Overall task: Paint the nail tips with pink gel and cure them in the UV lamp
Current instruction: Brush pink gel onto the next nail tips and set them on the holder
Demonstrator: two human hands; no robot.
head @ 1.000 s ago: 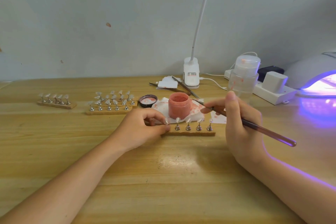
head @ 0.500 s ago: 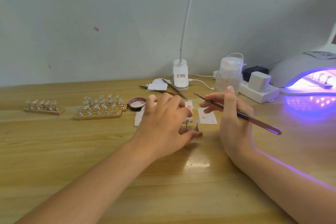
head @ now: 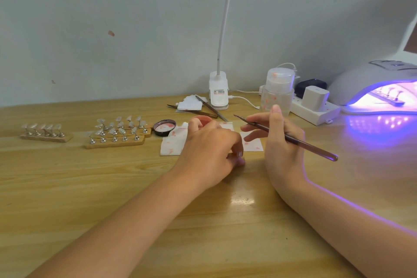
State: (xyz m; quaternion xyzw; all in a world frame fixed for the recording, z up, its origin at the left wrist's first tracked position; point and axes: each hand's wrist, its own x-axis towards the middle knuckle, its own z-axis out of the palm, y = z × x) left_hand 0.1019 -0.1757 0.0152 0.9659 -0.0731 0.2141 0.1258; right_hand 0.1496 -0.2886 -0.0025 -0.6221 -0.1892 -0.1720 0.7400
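Left of the left hand's fingers (head: 234, 142) on the surface (head: 67, 187) lie the jar lid (head: 164, 127), then two racks of nail tips (head: 117, 130), then a lone rack (head: 44, 132). Behind those fingers sits the gel jar (head: 204, 119) on a tissue (head: 173, 142). Right of the right hand's fingers (head: 250, 128), holding the brush (head: 293, 140), the UV lamp (head: 372, 86) has a rack inside.

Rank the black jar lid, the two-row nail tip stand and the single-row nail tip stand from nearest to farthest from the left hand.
1. Black jar lid, just left of the left hand.
2. Two-row nail tip stand, further left.
3. Single-row nail tip stand, far left.
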